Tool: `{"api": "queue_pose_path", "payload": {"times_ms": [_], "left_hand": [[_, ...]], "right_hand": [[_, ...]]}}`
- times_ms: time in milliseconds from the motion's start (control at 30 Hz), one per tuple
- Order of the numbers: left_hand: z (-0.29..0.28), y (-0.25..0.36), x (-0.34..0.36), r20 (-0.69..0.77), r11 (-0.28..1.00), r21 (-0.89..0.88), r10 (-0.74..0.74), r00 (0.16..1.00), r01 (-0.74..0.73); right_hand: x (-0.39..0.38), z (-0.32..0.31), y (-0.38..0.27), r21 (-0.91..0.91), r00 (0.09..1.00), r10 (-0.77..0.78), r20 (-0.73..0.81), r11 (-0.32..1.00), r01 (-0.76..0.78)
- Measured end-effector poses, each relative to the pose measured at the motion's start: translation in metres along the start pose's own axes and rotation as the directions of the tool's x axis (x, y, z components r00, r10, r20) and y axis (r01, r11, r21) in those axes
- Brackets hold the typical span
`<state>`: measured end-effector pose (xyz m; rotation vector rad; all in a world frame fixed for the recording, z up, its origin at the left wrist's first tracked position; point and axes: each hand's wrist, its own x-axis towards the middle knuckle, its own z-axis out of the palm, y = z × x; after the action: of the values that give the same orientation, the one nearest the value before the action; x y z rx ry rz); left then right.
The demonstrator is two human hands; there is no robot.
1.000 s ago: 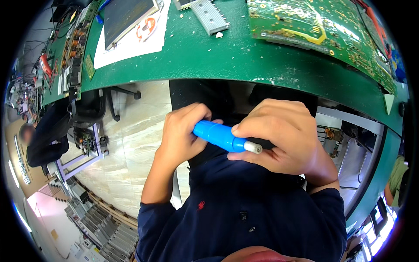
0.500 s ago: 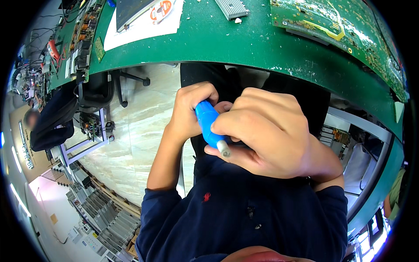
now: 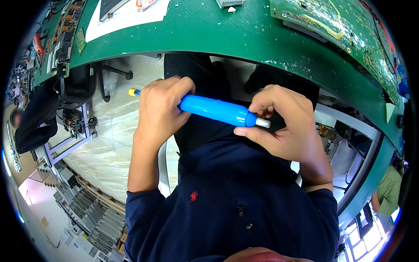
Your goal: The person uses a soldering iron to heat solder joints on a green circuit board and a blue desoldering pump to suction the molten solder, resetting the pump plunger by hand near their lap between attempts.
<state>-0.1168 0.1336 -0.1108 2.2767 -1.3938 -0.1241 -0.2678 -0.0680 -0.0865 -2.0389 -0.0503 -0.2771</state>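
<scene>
A blue desoldering pump (image 3: 214,109) lies sideways in front of my body, a little below the table edge. My left hand (image 3: 163,102) is wrapped round its rear part, and a yellow plunger end (image 3: 132,92) sticks out past that fist. At the other end, my right hand (image 3: 290,120) pinches the blue collar between thumb and forefinger. The pale nozzle (image 3: 263,122) points to the right, between the fingers of that hand. My left palm hides part of the pump's body.
Ahead runs a green table (image 3: 209,37), with a large green circuit board (image 3: 331,26) at right and white paper (image 3: 126,24) at left. A black chair (image 3: 78,85) stands to the left. Another person's green sleeve (image 3: 389,190) shows at far right.
The pump has turned from pointing toward me to lying crosswise, nozzle to the right. My hands have moved apart, and the yellow plunger end has come into sight. The whole view has shifted slightly.
</scene>
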Motion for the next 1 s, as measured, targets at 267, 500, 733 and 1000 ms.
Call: {"api": "queue_pose_path", "payload": {"times_ms": [267, 500, 733, 1000], "left_hand": [[0.001, -0.003, -0.007, 0.127, 0.999, -0.005, -0.033, 0.991, 0.034], [0.016, -0.001, -0.014, 0.229, 0.997, -0.048, -0.046, 0.972, 0.059], [0.015, 0.002, -0.015, 0.036, 1.0, 0.006, -0.003, 0.999, 0.003], [-0.004, 0.022, -0.085, -0.033, 0.67, -0.741, -0.099, 0.995, 0.042]], "right_hand": [[-0.005, 0.004, 0.009, 0.022, 0.994, 0.075, 0.076, 0.997, -0.077], [-0.015, 0.02, 0.025, 0.074, 0.989, 0.133, 0.071, 0.988, -0.138], [-0.019, 0.025, 0.036, 0.053, 0.983, 0.146, 0.108, 0.987, -0.152], [-0.035, 0.0, 0.03, 0.635, 0.965, 0.232, 0.122, 0.73, -0.255]]}}
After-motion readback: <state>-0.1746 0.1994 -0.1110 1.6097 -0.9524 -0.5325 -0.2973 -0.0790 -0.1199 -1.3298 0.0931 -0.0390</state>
